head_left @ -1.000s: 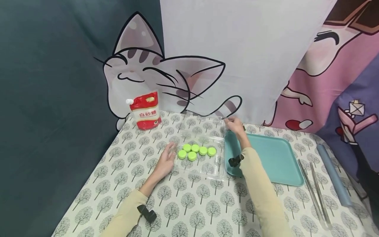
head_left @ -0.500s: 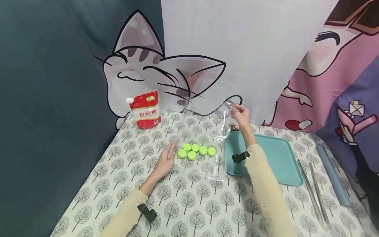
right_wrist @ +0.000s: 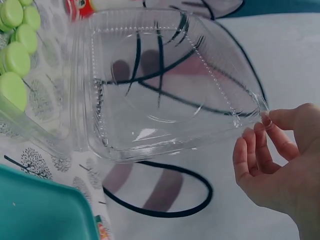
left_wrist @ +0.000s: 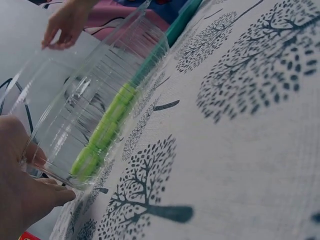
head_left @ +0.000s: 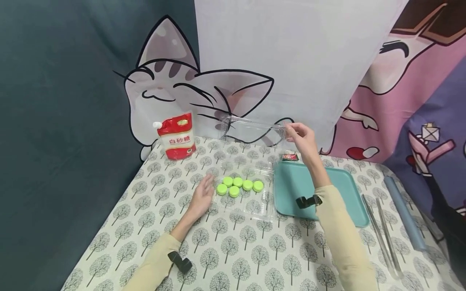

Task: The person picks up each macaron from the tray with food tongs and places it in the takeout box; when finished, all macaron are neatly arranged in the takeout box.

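Observation:
A clear plastic clamshell box [head_left: 242, 208] lies on the tree-print tablecloth, its hinged lid [right_wrist: 165, 145] raised at the back. Several light-green macarons [head_left: 234, 191] sit in the bottom half, mostly along its back and left. My right hand [head_left: 303, 139] pinches the lid's front right corner between thumb and fingertips, above the teal tray. On the opposite side, my left hand [head_left: 201, 199] rests at the box's left wall with fairly straight fingers [left_wrist: 52, 192] by its edge. The left wrist view shows the macarons through the clear wall.
Right of the box lies a teal tray [head_left: 342, 194], with metal tongs [head_left: 382, 238] and a blue-grey roll [head_left: 404, 214] beyond. A red-and-white sugar pouch [head_left: 177, 136] stands back left. A small red packet [head_left: 290, 157] lies behind the tray. A cat-print curtain [head_left: 233, 93] hangs behind.
My right hand has lifted the lid's corner up and moved right, so the lid stands more upright. The left hand stays at the box's left side; the macarons keep their places.

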`<state>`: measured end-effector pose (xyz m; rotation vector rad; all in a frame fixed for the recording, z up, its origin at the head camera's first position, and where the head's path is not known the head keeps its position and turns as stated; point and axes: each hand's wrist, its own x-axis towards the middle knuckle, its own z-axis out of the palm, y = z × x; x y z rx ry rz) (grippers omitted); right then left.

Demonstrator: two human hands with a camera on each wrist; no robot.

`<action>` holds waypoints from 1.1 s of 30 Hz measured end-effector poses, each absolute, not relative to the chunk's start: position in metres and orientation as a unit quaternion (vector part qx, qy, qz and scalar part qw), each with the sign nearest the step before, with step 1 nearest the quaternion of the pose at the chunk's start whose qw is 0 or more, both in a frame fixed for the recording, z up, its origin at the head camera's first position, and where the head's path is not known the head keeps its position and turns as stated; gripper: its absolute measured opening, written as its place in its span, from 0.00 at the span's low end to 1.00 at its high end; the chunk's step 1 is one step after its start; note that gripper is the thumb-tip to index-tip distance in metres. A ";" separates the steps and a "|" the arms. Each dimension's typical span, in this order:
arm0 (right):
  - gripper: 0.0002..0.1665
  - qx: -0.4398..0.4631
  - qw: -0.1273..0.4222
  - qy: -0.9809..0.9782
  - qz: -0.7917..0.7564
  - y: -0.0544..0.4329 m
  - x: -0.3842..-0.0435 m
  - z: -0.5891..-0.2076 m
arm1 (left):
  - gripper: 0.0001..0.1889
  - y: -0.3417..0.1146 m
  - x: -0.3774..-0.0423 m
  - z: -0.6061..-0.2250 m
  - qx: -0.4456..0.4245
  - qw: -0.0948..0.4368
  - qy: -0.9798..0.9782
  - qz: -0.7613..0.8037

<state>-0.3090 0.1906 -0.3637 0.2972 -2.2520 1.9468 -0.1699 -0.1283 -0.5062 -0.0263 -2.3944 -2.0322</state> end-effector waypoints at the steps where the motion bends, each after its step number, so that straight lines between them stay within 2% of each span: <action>1: 0.18 0.109 0.074 -0.755 0.643 0.192 -0.305 -0.363 | 0.31 -0.129 -0.170 -0.507 -0.007 0.002 -0.760 -0.649; 5: 0.20 0.157 0.077 -0.781 0.600 0.196 -0.290 -0.361 | 0.31 -0.130 -0.169 -0.508 -0.004 0.008 -0.756 -0.654; 12: 0.15 0.194 0.053 -0.797 0.570 0.204 -0.260 -0.359 | 0.30 -0.133 -0.167 -0.504 -0.009 0.006 -0.755 -0.655; 18: 0.12 0.208 0.030 -0.805 0.555 0.213 -0.230 -0.364 | 0.30 -0.137 -0.161 -0.486 -0.006 -0.032 -0.768 -0.640; 23: 0.07 0.270 0.049 -0.803 0.529 0.218 -0.210 -0.378 | 0.34 -0.143 -0.155 -0.468 -0.011 -0.082 -0.764 -0.640; 25: 0.08 0.306 0.060 -0.798 0.516 0.220 -0.203 -0.384 | 0.36 -0.144 -0.152 -0.462 -0.006 -0.095 -0.765 -0.637; 28: 0.12 0.345 0.075 -0.795 0.493 0.222 -0.193 -0.391 | 0.40 -0.146 -0.148 -0.455 0.010 -0.097 -0.771 -0.629; 33: 0.13 0.357 0.092 -0.802 0.469 0.218 -0.179 -0.400 | 0.43 -0.149 -0.142 -0.447 0.025 -0.099 -0.780 -0.617</action>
